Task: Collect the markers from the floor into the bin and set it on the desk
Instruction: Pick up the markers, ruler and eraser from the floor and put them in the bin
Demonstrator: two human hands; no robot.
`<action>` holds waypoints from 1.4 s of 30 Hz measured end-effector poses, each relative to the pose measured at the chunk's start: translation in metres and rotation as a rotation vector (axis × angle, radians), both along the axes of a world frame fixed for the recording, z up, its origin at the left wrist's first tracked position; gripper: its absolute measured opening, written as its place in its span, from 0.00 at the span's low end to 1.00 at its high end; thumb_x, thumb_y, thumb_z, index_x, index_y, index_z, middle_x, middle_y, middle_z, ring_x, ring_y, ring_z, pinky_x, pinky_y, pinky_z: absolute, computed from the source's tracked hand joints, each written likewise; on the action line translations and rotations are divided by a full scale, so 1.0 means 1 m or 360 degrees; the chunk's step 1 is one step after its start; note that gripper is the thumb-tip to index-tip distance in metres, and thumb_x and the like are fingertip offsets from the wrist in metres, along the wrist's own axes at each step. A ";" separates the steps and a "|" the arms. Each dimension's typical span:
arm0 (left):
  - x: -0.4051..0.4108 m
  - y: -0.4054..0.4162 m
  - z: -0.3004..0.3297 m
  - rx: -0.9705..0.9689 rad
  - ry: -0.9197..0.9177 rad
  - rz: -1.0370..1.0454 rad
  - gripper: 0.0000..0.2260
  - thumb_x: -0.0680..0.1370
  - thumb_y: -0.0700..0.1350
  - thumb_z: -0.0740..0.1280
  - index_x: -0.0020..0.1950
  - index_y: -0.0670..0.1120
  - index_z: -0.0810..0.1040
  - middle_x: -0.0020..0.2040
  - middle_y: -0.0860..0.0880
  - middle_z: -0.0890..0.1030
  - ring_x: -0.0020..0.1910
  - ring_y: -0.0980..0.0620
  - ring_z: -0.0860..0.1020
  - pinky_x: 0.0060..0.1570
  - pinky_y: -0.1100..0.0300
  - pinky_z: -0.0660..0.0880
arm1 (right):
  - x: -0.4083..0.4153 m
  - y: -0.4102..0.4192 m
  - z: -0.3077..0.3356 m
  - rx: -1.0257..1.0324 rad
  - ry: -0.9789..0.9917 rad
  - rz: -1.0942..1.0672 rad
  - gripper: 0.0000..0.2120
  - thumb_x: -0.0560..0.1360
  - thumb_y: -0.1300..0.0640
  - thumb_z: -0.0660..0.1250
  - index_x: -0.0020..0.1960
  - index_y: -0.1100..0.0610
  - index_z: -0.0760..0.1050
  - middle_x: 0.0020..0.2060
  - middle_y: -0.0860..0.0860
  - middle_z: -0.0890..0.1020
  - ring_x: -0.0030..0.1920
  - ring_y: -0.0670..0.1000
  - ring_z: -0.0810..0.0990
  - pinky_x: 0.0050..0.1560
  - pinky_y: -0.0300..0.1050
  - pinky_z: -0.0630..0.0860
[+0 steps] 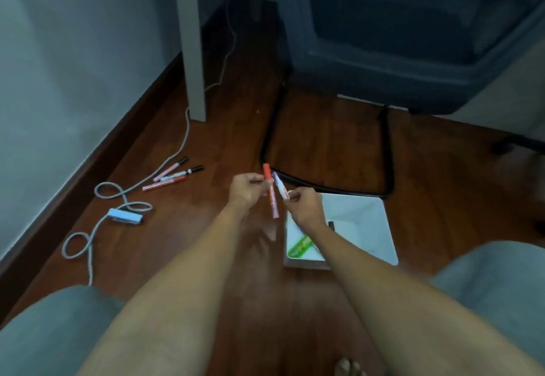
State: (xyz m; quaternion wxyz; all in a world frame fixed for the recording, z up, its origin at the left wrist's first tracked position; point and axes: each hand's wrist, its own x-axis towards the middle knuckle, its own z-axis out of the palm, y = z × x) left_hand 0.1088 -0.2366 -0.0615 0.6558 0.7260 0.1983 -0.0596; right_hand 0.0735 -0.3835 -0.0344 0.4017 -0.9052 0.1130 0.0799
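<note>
My left hand (246, 189) grips a red-capped marker (270, 189) that points up and down above the wooden floor. Just right of it, my right hand (305, 206) holds a purple-capped marker (279, 185) at the left rim of the white bin (380, 228). The bin stands on the floor and holds a dark marker (331, 225) and a green-labelled item (301, 245). Three markers (174, 174) lie together on the floor to the left, near the wall.
A grey cable (124, 195) with a small white adapter block (125, 217) loops along the floor at left. A grey desk leg (193, 51) stands behind. A black chair frame (387, 154) and dark seat sit beyond the bin. My knees fill the bottom corners.
</note>
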 end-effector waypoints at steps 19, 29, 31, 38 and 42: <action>-0.022 0.082 0.004 0.0294 0.0116 0.0394 0.07 0.71 0.39 0.74 0.36 0.46 0.78 0.27 0.49 0.77 0.24 0.54 0.75 0.39 0.60 0.77 | 0.027 0.038 -0.010 -0.0233 -0.0255 0.0156 0.12 0.75 0.56 0.70 0.54 0.62 0.83 0.51 0.60 0.84 0.52 0.60 0.83 0.55 0.49 0.78; -0.041 0.233 -0.064 0.0459 0.0453 0.1233 0.10 0.74 0.43 0.72 0.48 0.36 0.81 0.46 0.42 0.82 0.51 0.47 0.80 0.58 0.54 0.74 | 0.102 0.192 -0.068 -0.0083 -0.0266 0.0763 0.11 0.76 0.56 0.70 0.56 0.58 0.83 0.53 0.56 0.81 0.56 0.56 0.81 0.62 0.50 0.77; -0.045 0.253 -0.090 0.0565 0.0590 0.1321 0.18 0.73 0.50 0.70 0.51 0.35 0.81 0.52 0.41 0.83 0.57 0.42 0.79 0.60 0.53 0.73 | 0.111 0.217 -0.090 -0.0062 -0.0279 0.0864 0.10 0.76 0.57 0.69 0.56 0.58 0.82 0.53 0.57 0.81 0.57 0.58 0.80 0.61 0.50 0.76; -0.035 0.284 -0.147 0.0443 0.0685 0.1516 0.26 0.68 0.58 0.72 0.55 0.40 0.81 0.55 0.39 0.83 0.54 0.39 0.82 0.56 0.46 0.79 | 0.143 0.275 -0.151 -0.0113 -0.0494 0.1273 0.11 0.76 0.62 0.67 0.56 0.60 0.83 0.54 0.59 0.81 0.56 0.58 0.81 0.59 0.47 0.75; -0.024 0.286 -0.155 0.0459 0.0665 0.1517 0.23 0.68 0.54 0.73 0.57 0.41 0.80 0.57 0.40 0.82 0.56 0.39 0.81 0.56 0.46 0.79 | 0.150 0.289 -0.170 -0.0312 -0.0540 0.1408 0.11 0.76 0.57 0.68 0.57 0.58 0.83 0.59 0.57 0.79 0.60 0.58 0.78 0.61 0.51 0.76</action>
